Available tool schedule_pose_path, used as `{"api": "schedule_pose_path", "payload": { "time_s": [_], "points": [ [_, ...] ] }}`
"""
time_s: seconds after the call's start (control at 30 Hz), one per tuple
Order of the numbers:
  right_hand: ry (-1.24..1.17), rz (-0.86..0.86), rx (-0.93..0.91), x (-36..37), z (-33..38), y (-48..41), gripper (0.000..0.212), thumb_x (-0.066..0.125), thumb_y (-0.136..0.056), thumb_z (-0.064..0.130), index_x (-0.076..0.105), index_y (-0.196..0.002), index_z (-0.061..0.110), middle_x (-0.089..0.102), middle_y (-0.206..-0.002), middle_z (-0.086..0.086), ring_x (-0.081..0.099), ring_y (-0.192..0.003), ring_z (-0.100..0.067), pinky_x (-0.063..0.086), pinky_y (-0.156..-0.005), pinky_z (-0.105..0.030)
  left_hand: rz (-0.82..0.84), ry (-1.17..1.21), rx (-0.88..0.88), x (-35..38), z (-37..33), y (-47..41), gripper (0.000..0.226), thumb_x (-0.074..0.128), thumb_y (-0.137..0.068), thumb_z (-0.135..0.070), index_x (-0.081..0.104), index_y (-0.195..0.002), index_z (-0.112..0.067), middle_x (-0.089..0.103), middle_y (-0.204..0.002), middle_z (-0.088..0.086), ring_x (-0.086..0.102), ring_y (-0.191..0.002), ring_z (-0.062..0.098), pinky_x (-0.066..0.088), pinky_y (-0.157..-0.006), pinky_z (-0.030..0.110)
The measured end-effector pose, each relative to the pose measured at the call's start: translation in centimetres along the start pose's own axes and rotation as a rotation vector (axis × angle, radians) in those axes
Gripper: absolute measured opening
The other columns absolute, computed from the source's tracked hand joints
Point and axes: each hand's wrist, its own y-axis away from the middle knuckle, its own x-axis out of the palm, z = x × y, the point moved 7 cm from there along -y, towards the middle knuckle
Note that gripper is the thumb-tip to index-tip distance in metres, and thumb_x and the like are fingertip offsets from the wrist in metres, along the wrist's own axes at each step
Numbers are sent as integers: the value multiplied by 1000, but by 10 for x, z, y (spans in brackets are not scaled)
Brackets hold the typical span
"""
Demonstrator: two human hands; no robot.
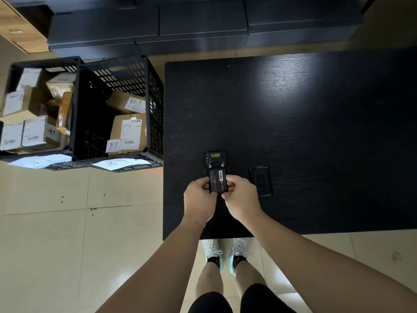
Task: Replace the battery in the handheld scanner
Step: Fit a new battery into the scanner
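Observation:
The black handheld scanner (pixel 215 159) lies face down near the front left of the black table (pixel 304 132), its back uncovered. A black battery (pixel 217 180) with a white barcode label sits over the scanner's lower half. My left hand (pixel 199 199) grips the battery's left edge and my right hand (pixel 240 196) grips its right edge. Whether the battery is seated in the bay or lifted above it is unclear. The black back cover (pixel 260 180) lies flat on the table just right of my right hand.
Two black plastic crates (pixel 117 109) with cardboard parcels stand on the floor left of the table, paper labels hanging at their front. Dark cabinets (pixel 203 23) run behind the table. My feet (pixel 225 251) stand at the table's front edge.

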Motion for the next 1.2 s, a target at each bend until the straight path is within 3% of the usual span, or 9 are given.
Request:
{"api": "schedule_pose_path", "payload": {
  "time_s": [0.17,0.3,0.37,0.67,0.83,0.97,1.2],
  "points": [
    [-6,2,-18,-1,-1,-1,53,72,-80,-7,67,-126,18,65,-108,-5,65,-89,-13,52,-82,-21,-41,-9,34,-1,0,2,43,67,-81,4,74,-118,-18,72,-95,-4,69,-88,10,61,-87,34],
    [-12,14,-21,0,-3,-2,55,74,-79,-6,68,-127,19,65,-107,-3,65,-89,-11,51,-83,-20,-81,-43,53,-2,-3,5,40,68,-81,3,75,-113,-19,68,-87,-13,63,-79,1,51,-73,9],
    [-23,17,-15,0,-4,-3,55,75,-78,-6,68,-127,18,65,-107,-4,65,-89,-12,51,-83,-20,-88,-52,55,-2,-2,6,39,69,-81,3,75,-113,-19,66,-86,-15,62,-79,0,45,-67,3],
    [-19,-18,-3,0,-4,-4,54,76,-77,-4,69,-126,19,67,-106,-3,64,-86,-9,45,-78,-13,-108,-51,36,-2,1,3,42,72,-77,1,75,-115,-18,70,-91,-7,66,-84,6,45,-70,7],
    [-112,-61,41,-10,-8,-6,51,80,-78,7,66,-126,14,69,-112,-4,67,-95,-13,52,-86,-22,-136,-75,19,-7,2,0,40,76,-79,-9,73,-119,-15,71,-100,-1,69,-90,12,53,-82,21],
    [-109,-35,47,-9,-9,-9,50,79,-80,10,65,-128,11,72,-115,-7,68,-100,-16,53,-91,-27,-138,-84,-2,-10,6,-4,38,75,-81,-10,72,-119,-14,73,-105,2,69,-96,14,47,-81,18],
    [-124,-28,71,-8,-11,-12,47,80,-78,8,67,-124,11,74,-111,-7,69,-97,-15,55,-89,-27,-123,-45,-25,-9,5,-5,35,74,-82,-7,73,-116,-13,67,-92,-8,68,-90,11,46,-74,13]
  ]
}}
